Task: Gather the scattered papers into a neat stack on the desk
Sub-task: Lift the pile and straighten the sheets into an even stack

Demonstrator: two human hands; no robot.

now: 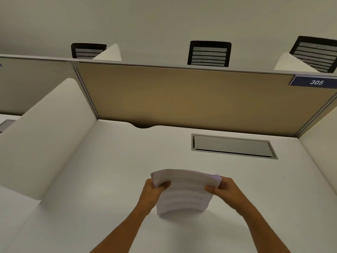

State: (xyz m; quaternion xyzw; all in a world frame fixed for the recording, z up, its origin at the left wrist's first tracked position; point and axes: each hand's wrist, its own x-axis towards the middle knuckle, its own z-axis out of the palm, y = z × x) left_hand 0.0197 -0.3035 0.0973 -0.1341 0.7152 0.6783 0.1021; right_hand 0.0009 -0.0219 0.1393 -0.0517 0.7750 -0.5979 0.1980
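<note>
A bundle of printed white papers [184, 192] stands on its lower edge on the white desk [102, 179], near the front middle. The sheets bow slightly and their top edges are a little uneven. My left hand [155, 192] grips the bundle's left side, thumb on the front sheet. My right hand [221, 187] grips the right side the same way. No loose sheets show elsewhere on the desk.
A grey cable hatch [231, 146] is set into the desk at the back right. A tan partition [182, 99] closes the back, white dividers [45, 134] flank both sides. A cable notch [144, 126] sits at the back edge. Black mesh chairs [208, 53] stand beyond.
</note>
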